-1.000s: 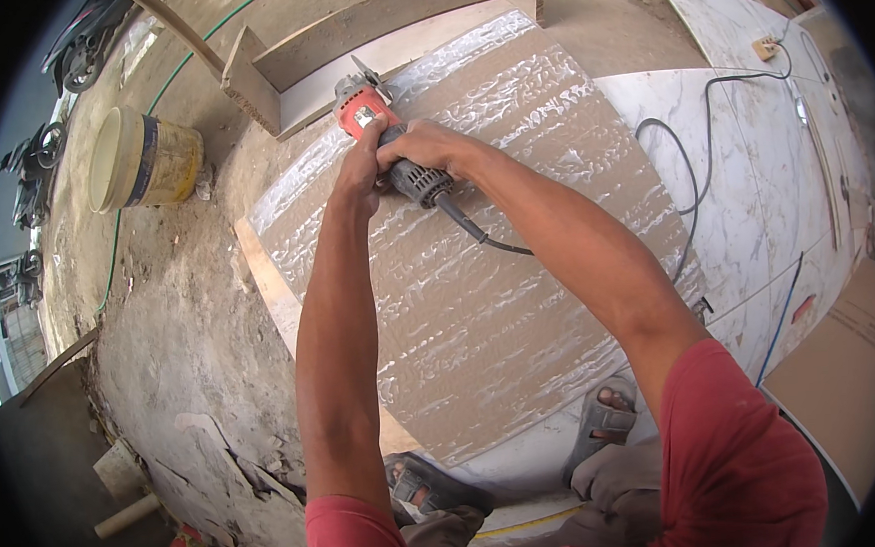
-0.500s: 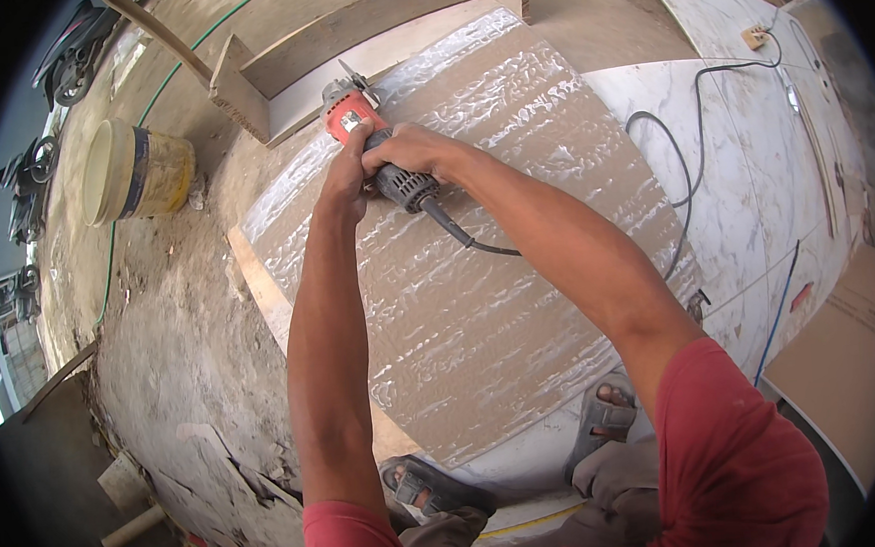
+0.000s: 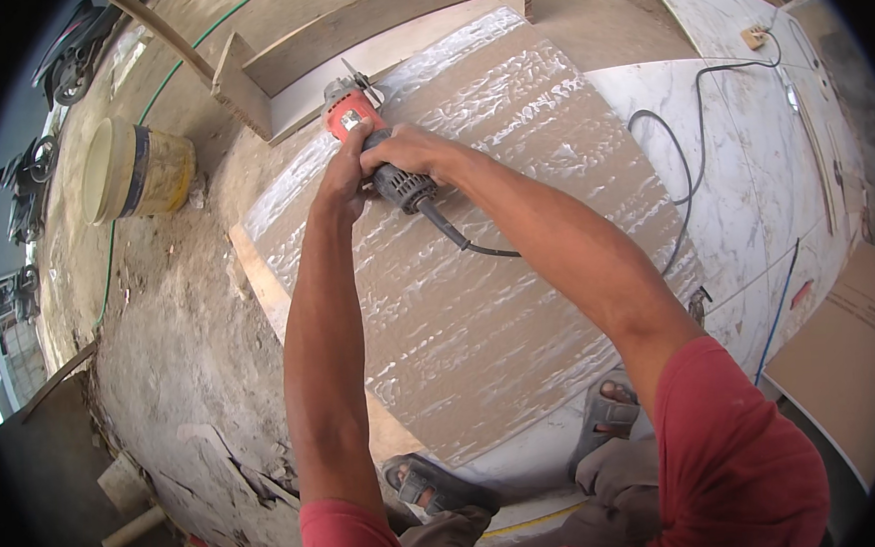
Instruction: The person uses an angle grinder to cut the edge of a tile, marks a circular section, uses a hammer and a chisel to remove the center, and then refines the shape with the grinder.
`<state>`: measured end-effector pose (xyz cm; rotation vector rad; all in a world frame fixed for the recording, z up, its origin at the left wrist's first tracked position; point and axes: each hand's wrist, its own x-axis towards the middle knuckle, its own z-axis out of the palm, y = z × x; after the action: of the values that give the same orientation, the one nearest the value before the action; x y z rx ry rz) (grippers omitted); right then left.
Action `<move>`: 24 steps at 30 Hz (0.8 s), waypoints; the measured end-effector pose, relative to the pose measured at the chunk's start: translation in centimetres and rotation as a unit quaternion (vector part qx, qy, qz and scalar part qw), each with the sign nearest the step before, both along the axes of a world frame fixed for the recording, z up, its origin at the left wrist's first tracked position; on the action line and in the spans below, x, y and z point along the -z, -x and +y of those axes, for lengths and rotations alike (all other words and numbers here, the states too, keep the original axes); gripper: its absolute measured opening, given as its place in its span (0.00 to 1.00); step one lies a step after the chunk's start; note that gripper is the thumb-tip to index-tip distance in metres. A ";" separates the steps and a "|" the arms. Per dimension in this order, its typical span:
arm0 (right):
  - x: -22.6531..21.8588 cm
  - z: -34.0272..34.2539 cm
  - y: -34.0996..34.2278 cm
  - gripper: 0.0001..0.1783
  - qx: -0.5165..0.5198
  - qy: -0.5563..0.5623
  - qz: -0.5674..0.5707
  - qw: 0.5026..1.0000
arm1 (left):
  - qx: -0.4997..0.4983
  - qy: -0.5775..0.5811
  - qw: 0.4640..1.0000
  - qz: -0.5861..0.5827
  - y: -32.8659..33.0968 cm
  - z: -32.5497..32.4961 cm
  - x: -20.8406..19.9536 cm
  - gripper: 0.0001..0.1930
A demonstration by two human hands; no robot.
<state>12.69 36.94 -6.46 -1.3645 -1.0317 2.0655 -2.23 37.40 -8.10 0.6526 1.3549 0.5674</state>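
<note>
An angle grinder (image 3: 351,115) with a red head and a dark body is gripped by both my hands. My left hand (image 3: 343,174) wraps the left side of its body, thumb pointing forward. From the right, my right hand (image 3: 408,150) closes over the body near the other hand. The disc and guard (image 3: 358,81) at the front sit by the far left edge of a large tile (image 3: 479,301), its brown back streaked with white. A black cord (image 3: 452,234) runs from the grinder's rear and passes under my right forearm.
A wooden frame (image 3: 363,32) lies beyond the tile. A yellowish bucket (image 3: 141,169) stands on the dirt at left, beside a green hose (image 3: 109,279). White marbled slabs (image 3: 742,170) and a cardboard sheet (image 3: 848,349) lie at right. My sandalled feet (image 3: 606,414) are at the near edge.
Almost nothing differs. My left forearm has shifted very slightly left, and the grinder stays in nearly the same place at the tile's far edge, held by both hands.
</note>
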 end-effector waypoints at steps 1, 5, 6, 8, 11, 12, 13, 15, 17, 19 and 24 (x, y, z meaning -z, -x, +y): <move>0.1 0.0 0.0 0.16 0.014 -0.008 0.003 1.000 | -0.002 0.000 1.000 0.000 0.1 0.1 0.3 0.30; 0.2 0.2 0.0 0.15 -0.003 -0.018 -0.005 1.000 | -0.011 0.000 1.000 -0.002 -0.1 0.0 0.2 0.29; 0.2 0.2 -0.1 0.15 -0.005 -0.018 -0.005 1.000 | -0.025 0.001 1.000 0.002 -0.2 -0.2 0.1 0.27; 0.1 0.3 -0.1 0.15 -0.014 0.005 0.010 1.000 | -0.016 0.002 1.000 0.006 -0.2 -0.2 -0.2 0.27; 0.6 0.4 -0.5 0.15 0.006 -0.001 0.003 1.000 | -0.012 0.000 1.000 0.014 -1.1 -0.2 -0.9 0.28; 0.5 0.4 -0.4 0.15 0.005 0.000 0.005 1.000 | -0.019 -0.001 1.000 0.023 -1.1 -0.3 -1.0 0.28; 0.4 0.3 -0.3 0.15 0.001 0.007 0.011 1.000 | -0.019 0.000 1.000 0.024 -1.0 -0.3 -1.2 0.28; 0.2 0.3 -0.1 0.15 -0.003 0.015 0.019 1.000 | -0.002 0.006 1.000 0.023 -0.6 -0.3 -1.5 0.29; 0.2 0.2 0.1 0.16 0.019 0.016 0.035 0.999 | -0.002 0.013 1.000 0.015 -0.2 -0.2 -0.8 0.29; 0.8 0.3 -0.2 0.15 0.016 0.015 0.038 0.999 | 0.002 0.017 1.000 -0.001 -0.8 0.1 -0.6 0.30; 0.2 0.2 -0.2 0.16 0.000 -0.001 0.009 1.000 | 0.001 0.015 1.000 0.004 0.0 0.2 0.0 0.30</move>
<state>12.85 37.19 -6.63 -1.3428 -1.0255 2.0727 -2.19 37.64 -8.10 0.6318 1.3668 0.5422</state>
